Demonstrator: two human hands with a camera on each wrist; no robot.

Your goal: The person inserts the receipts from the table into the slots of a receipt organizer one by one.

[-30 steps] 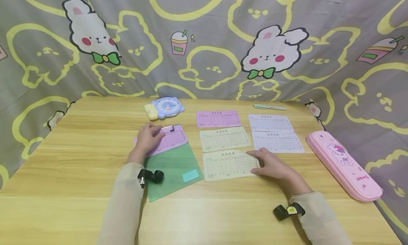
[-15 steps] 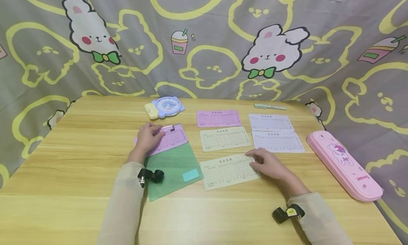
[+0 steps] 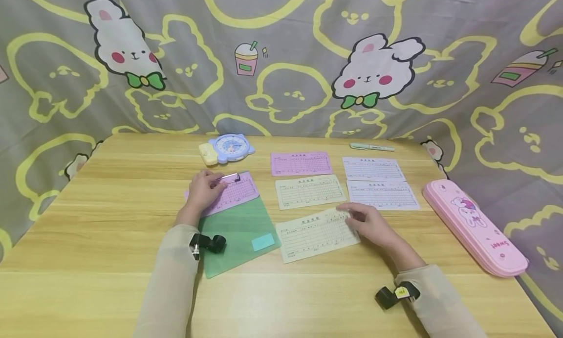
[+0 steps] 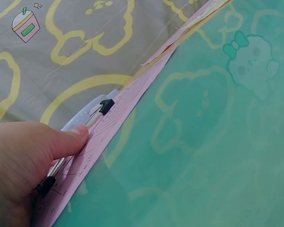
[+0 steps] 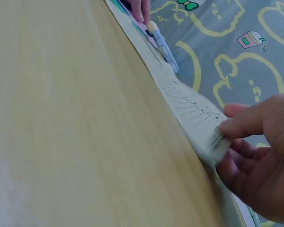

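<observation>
At the left lies a green translucent clipboard point(image 3: 235, 235) with a pink form slip point(image 3: 233, 193) under its metal clip point(image 3: 229, 178). My left hand point(image 3: 204, 191) holds the clip, its thumb point(image 4: 73, 139) pressed on the metal in the left wrist view. My right hand point(image 3: 371, 225) pinches the right end of a pale yellow form slip point(image 3: 316, 235) between thumb and fingers. In the right wrist view that end of the slip point(image 5: 194, 111) bends up from the table. Its left end lies beside the clipboard's right edge.
Behind it lie another yellow slip point(image 3: 310, 191), a pink slip point(image 3: 301, 163) and two white slips point(image 3: 373, 169). A green pen point(image 3: 372, 147) and a blue bear-shaped clock-like toy point(image 3: 230, 148) are at the back. A pink pencil case point(image 3: 475, 228) lies right.
My right hand has drawn the near yellow slip toward me, away from the other yellow slip, and its right end has since risen slightly. The left hand stays on the clip.
</observation>
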